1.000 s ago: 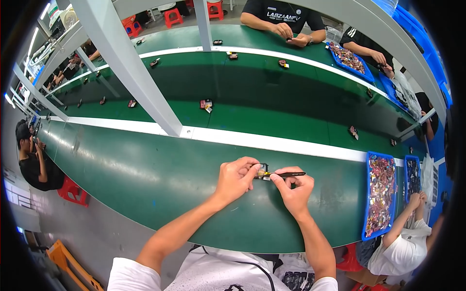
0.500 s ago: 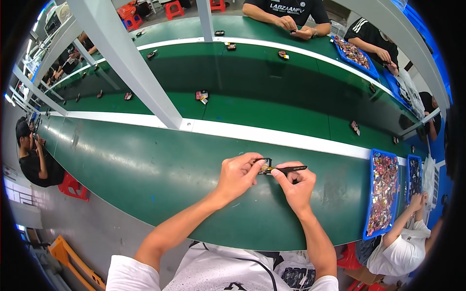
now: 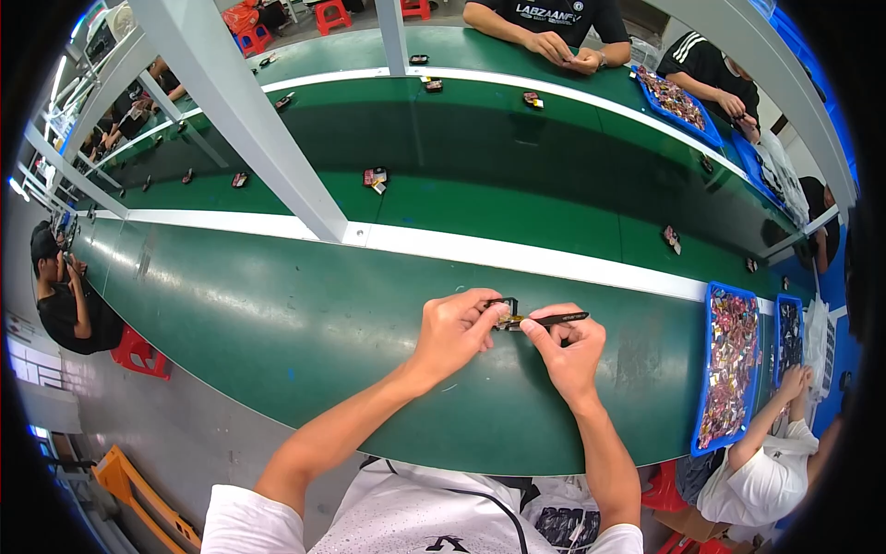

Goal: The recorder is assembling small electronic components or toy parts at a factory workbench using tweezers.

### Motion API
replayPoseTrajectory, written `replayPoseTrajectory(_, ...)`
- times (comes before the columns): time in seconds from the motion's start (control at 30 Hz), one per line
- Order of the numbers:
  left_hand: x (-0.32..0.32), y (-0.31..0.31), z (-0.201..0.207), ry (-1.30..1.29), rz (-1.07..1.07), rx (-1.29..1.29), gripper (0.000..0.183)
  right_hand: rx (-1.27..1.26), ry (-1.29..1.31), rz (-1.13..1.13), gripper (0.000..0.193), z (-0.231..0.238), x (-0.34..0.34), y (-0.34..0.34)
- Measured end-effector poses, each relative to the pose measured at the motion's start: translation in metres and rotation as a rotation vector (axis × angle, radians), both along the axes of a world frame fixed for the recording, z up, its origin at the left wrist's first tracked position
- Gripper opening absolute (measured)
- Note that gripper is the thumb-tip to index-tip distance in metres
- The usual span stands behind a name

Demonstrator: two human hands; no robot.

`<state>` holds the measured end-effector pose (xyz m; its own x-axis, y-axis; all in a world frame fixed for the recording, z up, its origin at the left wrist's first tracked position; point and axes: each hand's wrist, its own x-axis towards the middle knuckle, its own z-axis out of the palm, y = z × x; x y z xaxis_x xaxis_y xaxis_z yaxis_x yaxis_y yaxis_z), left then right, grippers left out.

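The left hand is pinching a small black case between thumb and fingers; the right hand is gripping dark tweezers, which are pointing left toward the case; whether their tips are touching it, one cannot tell; the case is showing over the green table, between both hands; a blue tray is lying to the right, holding many small colourful parts.

A pale grey post rose from a white rail; red stools stood beyond the far bench; a co-worker in black sat at the left; an orange frame stood on the grey floor.
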<state>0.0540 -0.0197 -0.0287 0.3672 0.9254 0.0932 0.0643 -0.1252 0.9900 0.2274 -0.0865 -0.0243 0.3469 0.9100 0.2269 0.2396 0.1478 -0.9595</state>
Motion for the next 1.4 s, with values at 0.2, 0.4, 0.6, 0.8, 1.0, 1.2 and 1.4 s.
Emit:
replayPoseTrajectory(0.2,0.0,-0.0002,0.0002,-0.085,-0.039,-0.108,0.02,-0.007,0.023,0.008,0.011,0.0001,-0.0012,-0.0002)
replayPoseTrajectory(0.4,-0.0023,0.002,0.004,-0.135,-0.059,-0.215,0.022,-0.02,0.22,0.033,0.009,0.0064,-0.0024,-0.0002)
replayPoseTrajectory(0.6,-0.0025,0.0022,0.0064,-0.217,-0.073,-0.322,0.022,-0.046,0.262,0.063,0.01,0.0044,0.0002,-0.0001)
replayPoseTrajectory(0.8,0.0001,-0.0008,0.0056,-0.202,-0.011,-0.285,0.021,-0.008,0.085,0.033,0.009,0.0066,-0.0017,-0.0009)
replayPoseTrajectory(1.0,0.0001,-0.0012,0.0051,-0.186,0.013,-0.282,0.019,-0.001,0.09,0.031,0.009,0.0063,-0.0019,0.0)
replayPoseTrajectory(1.2,-0.0002,-0.0024,0.0065,-0.152,0.022,-0.266,0.021,-0.019,0.044,0.046,0.009,0.0078,0.0004,-0.0009)
replayPoseTrajectory(1.4,-0.0058,0.0046,0.0021,-0.213,-0.139,-0.351,0.025,0.004,0.232,0.085,0.011,0.0053,0.0041,0.0008)
